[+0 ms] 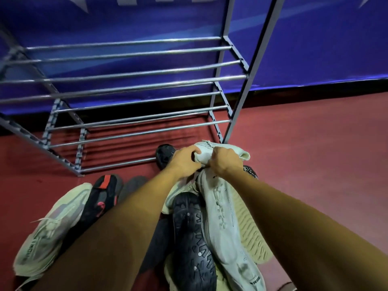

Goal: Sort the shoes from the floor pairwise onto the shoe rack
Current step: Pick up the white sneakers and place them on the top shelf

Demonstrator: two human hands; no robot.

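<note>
A pile of shoes lies on the red floor in front of the grey metal shoe rack (134, 74), whose rails hold nothing. My left hand (184, 162) and my right hand (225, 162) both grip a white sneaker (228, 151) at the far end of the pile, close to the rack's right front leg. Below my hands lies another white sneaker (226, 225) on its side. A black shoe (192, 238) rests sole up beside it. At the left sit a pale sneaker (50, 229) and a black shoe with red marks (100, 198).
A dark shoe (163, 155) lies by the rack's lowest rail, partly hidden behind my left hand. A grey shoe toe (132, 185) shows left of my left forearm. A blue banner wall (315, 43) stands behind the rack. Bare red floor (315, 148) spreads to the right.
</note>
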